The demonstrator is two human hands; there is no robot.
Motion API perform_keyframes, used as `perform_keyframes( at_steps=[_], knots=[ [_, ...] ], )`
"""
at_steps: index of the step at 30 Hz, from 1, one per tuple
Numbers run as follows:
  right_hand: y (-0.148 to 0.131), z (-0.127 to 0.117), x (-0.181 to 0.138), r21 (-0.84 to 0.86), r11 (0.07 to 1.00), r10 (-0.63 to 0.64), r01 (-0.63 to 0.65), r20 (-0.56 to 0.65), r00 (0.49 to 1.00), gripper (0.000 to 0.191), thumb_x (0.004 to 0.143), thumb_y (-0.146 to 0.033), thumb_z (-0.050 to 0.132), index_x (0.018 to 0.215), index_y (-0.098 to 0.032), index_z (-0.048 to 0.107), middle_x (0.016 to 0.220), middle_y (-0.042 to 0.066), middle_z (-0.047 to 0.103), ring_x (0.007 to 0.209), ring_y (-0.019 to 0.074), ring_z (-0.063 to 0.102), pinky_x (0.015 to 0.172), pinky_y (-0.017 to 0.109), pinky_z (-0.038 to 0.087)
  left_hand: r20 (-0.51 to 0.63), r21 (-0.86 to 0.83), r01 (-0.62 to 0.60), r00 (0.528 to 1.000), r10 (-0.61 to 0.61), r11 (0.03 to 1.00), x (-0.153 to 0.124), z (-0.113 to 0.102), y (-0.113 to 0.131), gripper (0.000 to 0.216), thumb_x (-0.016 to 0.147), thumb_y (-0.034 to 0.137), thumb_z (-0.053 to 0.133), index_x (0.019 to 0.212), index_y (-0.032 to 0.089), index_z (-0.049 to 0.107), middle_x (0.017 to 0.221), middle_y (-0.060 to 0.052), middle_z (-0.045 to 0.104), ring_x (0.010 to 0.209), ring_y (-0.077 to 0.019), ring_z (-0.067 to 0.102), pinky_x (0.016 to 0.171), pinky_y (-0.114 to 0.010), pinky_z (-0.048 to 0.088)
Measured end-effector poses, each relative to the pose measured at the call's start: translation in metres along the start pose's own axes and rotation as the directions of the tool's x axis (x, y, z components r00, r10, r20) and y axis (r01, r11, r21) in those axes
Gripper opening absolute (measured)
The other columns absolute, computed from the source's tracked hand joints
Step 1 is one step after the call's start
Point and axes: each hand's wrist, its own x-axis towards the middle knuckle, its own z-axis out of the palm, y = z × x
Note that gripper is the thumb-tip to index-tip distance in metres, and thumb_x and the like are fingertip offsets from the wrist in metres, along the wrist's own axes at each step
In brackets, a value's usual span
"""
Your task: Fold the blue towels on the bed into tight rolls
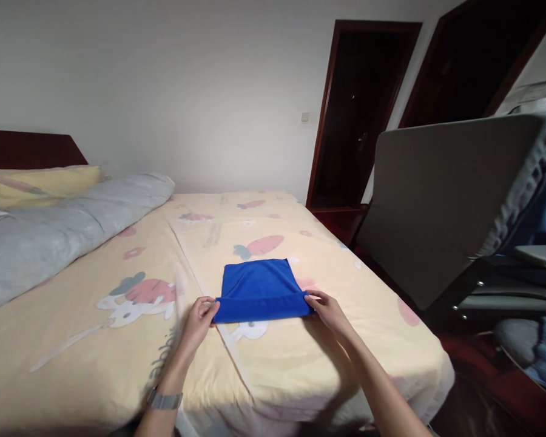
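A bright blue cloth lies folded on the pale yellow cartoon-print bed sheet, near the bed's front edge. My left hand pinches the cloth's near left corner, fingers closed on the fabric. My right hand pinches the near right corner in the same way. The near edge of the cloth is rolled over between the two hands. A metal watch is on my left wrist.
A grey duvet and a yellow pillow lie at the left by the dark headboard. A grey panel leans at the bed's right side beside a chair. A dark doorway stands behind.
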Motion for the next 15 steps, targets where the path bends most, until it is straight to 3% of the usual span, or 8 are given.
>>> perform_keyframes(
  at_steps=[4, 7, 11, 15],
  knots=[
    [-0.002, -0.010, -0.010, 0.006, 1.000, 0.007, -0.007, 0.005, 1.000, 0.049, 0.073, -0.048, 0.069, 0.112, -0.017, 0.064, 0.075, 0.004, 0.070, 0.071, 0.0210, 0.066, 0.063, 0.030, 0.051, 0.040, 0.000, 0.020, 0.999, -0.020, 1.000, -0.013, -0.008, 0.009, 0.052, 0.069, 0.065, 0.072, 0.094, 0.023, 0.053, 0.060, 0.007, 0.060, 0.047, -0.0123, 0.058, 0.047, -0.021, 0.040],
    [0.003, -0.019, -0.023, -0.108, 0.994, -0.006, 0.012, 0.057, 0.998, 0.045, 0.074, -0.048, 0.067, 0.108, -0.019, 0.064, 0.067, -0.001, 0.064, 0.063, 0.0185, 0.061, 0.060, 0.028, 0.046, 0.145, 0.041, 0.067, 0.987, -0.072, 0.997, -0.027, -0.016, 0.012, 0.046, 0.071, 0.058, 0.073, 0.093, 0.023, 0.054, 0.059, 0.008, 0.057, 0.045, -0.0106, 0.055, 0.045, -0.020, 0.037],
    [0.008, -0.027, -0.036, -0.369, 0.925, -0.058, 0.087, 0.090, 0.994, 0.028, 0.073, -0.040, 0.064, 0.092, -0.021, 0.069, 0.069, -0.001, 0.062, 0.067, 0.0183, 0.060, 0.064, 0.028, 0.045, 0.241, 0.122, 0.100, 0.962, -0.127, 0.988, -0.039, -0.021, 0.008, 0.041, 0.069, 0.052, 0.073, 0.089, 0.023, 0.053, 0.059, 0.009, 0.053, 0.044, -0.0103, 0.053, 0.044, -0.021, 0.038],
    [0.007, -0.030, -0.042, -0.398, 0.907, -0.102, 0.139, 0.112, 0.988, 0.022, 0.076, -0.039, 0.061, 0.088, -0.022, 0.069, 0.077, 0.001, 0.065, 0.072, 0.0193, 0.061, 0.067, 0.029, 0.046, 0.249, 0.162, 0.057, 0.964, -0.096, 0.985, -0.043, -0.023, 0.007, 0.035, 0.071, 0.051, 0.069, 0.087, 0.023, 0.053, 0.060, 0.009, 0.052, 0.047, -0.0113, 0.052, 0.046, -0.022, 0.039]
  ],
)
